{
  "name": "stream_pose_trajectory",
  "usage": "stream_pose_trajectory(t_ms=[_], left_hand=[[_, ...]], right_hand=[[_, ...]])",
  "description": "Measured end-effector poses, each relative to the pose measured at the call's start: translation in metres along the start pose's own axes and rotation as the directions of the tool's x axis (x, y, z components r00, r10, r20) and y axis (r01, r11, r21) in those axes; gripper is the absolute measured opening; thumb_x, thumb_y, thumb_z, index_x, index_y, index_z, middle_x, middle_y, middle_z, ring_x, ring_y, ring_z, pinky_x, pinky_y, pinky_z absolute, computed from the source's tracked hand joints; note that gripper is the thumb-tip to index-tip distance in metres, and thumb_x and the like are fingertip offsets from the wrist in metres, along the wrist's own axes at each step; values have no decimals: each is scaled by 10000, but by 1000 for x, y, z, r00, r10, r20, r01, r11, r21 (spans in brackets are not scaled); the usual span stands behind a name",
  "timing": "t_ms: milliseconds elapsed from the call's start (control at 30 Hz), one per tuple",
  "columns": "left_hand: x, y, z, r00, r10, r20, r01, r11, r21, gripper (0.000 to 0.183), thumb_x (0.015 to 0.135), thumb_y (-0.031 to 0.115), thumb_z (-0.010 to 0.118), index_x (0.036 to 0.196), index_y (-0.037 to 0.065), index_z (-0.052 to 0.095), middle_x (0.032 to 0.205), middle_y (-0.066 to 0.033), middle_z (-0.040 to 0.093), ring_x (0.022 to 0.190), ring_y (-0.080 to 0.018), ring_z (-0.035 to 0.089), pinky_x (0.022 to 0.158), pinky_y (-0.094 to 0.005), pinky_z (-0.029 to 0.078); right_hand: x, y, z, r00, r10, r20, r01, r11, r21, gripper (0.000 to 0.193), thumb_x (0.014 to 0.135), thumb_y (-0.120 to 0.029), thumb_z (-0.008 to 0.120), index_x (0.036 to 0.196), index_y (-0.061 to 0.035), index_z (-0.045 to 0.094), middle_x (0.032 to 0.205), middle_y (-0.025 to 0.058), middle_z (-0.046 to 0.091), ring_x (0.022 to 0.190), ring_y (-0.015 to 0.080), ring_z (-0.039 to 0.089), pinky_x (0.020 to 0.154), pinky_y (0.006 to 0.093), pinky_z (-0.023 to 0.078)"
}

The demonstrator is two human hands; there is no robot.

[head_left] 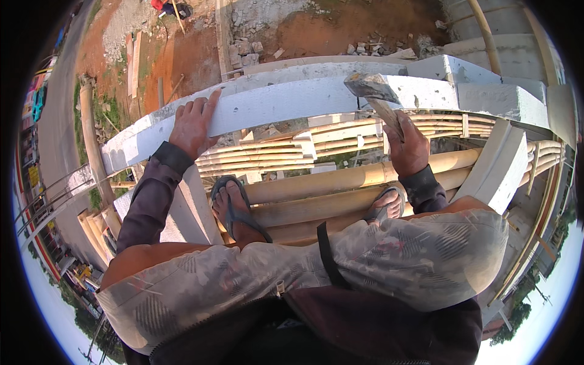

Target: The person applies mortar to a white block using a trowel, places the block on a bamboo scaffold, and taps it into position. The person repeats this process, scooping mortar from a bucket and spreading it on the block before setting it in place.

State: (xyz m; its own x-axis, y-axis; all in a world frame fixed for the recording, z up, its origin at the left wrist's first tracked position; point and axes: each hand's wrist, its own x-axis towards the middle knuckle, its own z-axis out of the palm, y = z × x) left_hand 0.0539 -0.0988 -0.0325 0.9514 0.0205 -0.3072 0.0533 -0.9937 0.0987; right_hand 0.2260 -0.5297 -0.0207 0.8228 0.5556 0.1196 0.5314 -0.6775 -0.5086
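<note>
A row of white lightweight blocks [280, 100] runs across in front of me as the top of a wall. My left hand [193, 120] lies on the row's left part, fingers spread over the top edge. In my right hand [407, 145] is a hammer, its wooden handle [385, 115] wrapped by my fingers. The worn grey hammer head [372, 87] is at the row's upper edge, right of the middle; whether it touches the block I cannot tell. Further right, another white block [502, 102] sits on the row.
I squat in sandals on thick bamboo poles [310, 198]. Thinner bamboo poles [255, 159] lie lower, between me and the wall. A white block [496, 164] leans at my right, and another [185, 207] stands by my left foot. Red soil [340, 30] and rubble [246, 52] lie far below.
</note>
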Motion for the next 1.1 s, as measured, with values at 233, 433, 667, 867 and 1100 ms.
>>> stream_pose_trajectory(t_ms=[233, 433, 667, 867, 1100], left_hand=[[0, -3, 1, 997, 43, -59, -43, 999, 2, 1124, 657, 253, 861, 1556, 117, 198, 1225, -162, 518, 1141, -352, 515, 968, -491, 396], [1, -1, 3, 999, 8, -41, -7, 999, 32, 1098, 672, 269, 856, 1551, 124, 214, 1215, -157, 533, 1137, -347, 531, 958, -477, 413], [0, -1, 5, 997, 21, -69, -19, 999, 26, 1081, 680, 269, 867, 1545, 135, 233, 1222, -156, 535, 1152, -343, 528, 965, -490, 413], [0, 1, 4, 998, 4, -66, -4, 1000, -8, 1059, 672, 209, 856, 1540, 147, 252, 1255, -147, 521, 1196, -348, 509, 1005, -494, 400], [0, 6, -2, 999, -54, 5, 54, 999, 4, 1035, 678, 173, 838, 1535, 133, 260, 1254, -152, 516, 1206, -358, 503, 1031, -494, 387]], right_hand=[[-20, -3, -8, 952, -29, 304, 2, 996, 91, 381, 811, -125, 688, 1174, -60, 591, 949, 192, 648, 810, 380, 662, 699, 448, 536], [-13, 6, 47, 735, -29, 677, 211, 959, -189, 338, 747, -124, 714, 1066, -68, 615, 1034, 158, 612, 939, 335, 654, 758, 481, 533], [-4, 5, 119, 661, -66, 747, 294, 939, -177, 205, 823, -119, 638, 1022, -69, 631, 976, 159, 654, 912, 333, 679, 780, 458, 555], [5, 4, 142, 768, -68, 637, 265, 939, -219, 168, 875, -87, 557, 1022, -81, 638, 937, 149, 675, 878, 330, 694, 759, 449, 564], [-6, -7, 136, 777, 18, 630, 129, 974, -187, 160, 867, -97, 566, 1012, -71, 629, 936, 143, 670, 866, 335, 693, 762, 454, 566]])
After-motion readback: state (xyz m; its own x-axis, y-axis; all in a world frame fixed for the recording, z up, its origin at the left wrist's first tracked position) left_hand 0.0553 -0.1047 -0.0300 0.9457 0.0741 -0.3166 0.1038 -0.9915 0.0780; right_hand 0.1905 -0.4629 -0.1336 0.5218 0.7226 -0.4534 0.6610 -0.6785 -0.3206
